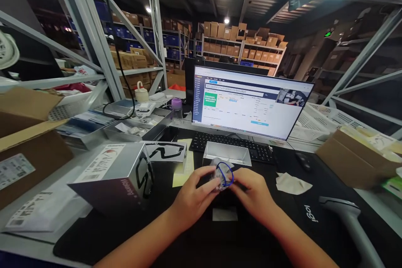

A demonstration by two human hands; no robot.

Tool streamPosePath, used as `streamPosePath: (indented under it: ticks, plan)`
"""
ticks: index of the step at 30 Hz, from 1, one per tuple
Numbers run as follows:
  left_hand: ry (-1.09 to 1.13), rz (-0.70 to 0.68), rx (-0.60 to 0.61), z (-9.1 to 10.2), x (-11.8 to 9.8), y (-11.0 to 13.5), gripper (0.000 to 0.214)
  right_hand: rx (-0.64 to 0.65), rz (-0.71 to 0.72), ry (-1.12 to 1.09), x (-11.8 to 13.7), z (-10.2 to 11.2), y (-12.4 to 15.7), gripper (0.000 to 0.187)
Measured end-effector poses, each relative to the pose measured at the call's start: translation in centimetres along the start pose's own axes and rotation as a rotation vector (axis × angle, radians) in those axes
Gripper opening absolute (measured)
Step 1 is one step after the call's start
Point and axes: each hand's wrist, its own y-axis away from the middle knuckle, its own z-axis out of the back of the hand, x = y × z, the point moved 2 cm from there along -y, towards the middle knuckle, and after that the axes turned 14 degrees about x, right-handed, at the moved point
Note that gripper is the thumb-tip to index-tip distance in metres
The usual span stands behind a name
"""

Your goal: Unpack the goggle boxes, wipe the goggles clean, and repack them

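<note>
My left hand (pixel 195 192) is closed around a small clear-wrapped bundle (pixel 217 171), thumb and fingers pressed on its left side. A blue cord (pixel 232 176) loops over the bundle's right part. My right hand (pixel 253 189) pinches at the right edge of the bundle, by the cord; the fingertips are partly hidden. What lies inside the wrapping is too small to make out. Just behind the hands stands an open silver box (pixel 228 149). Below them, a small pale rectangle (pixel 225 214) lies on the black desk mat (pixel 201 243).
To the left are a large silver box (pixel 103 176), a silver lid with a black outline (pixel 168 150) and yellow paper (pixel 177 180). A keyboard (pixel 260 150) and monitor (pixel 238 109) stand behind. On the right lie a beige cloth (pixel 292 184), a mouse (pixel 303 161) and a scanner (pixel 341 206).
</note>
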Motion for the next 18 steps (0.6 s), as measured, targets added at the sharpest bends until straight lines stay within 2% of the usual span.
streamPosePath:
  ticks: [3, 5, 8, 11, 13, 18]
  plan:
    - [-0.064, -0.054, -0.053, 0.2, 0.1, 0.2, 0.056, -0.068, -0.039, -0.065, 0.2, -1.0, 0.2, 0.016]
    - [-0.064, -0.062, -0.086, 0.5, 0.1, 0.3, 0.055, -0.163, -0.066, -0.088, 0.5, -1.1, 0.5, 0.032]
    - [-0.033, -0.023, -0.119, 0.8, 0.0, 0.2, 0.048, -0.278, 0.067, 0.146, 1.7, -1.0, 1.0, 0.047]
    - [0.022, -0.008, -0.092, 1.0, -0.2, 0.1, 0.043, -0.181, 0.178, 0.407, 2.6, -1.6, 1.1, 0.043]
    - [0.046, -0.001, -0.047, 1.1, -0.4, 0.0, 0.04, -0.138, 0.167, 0.423, 2.7, -2.0, 1.1, 0.04]
    - [0.039, 0.007, 0.061, 1.3, -1.1, -0.4, 0.031, -0.126, 0.115, 0.463, 2.0, -2.1, 1.2, 0.032]
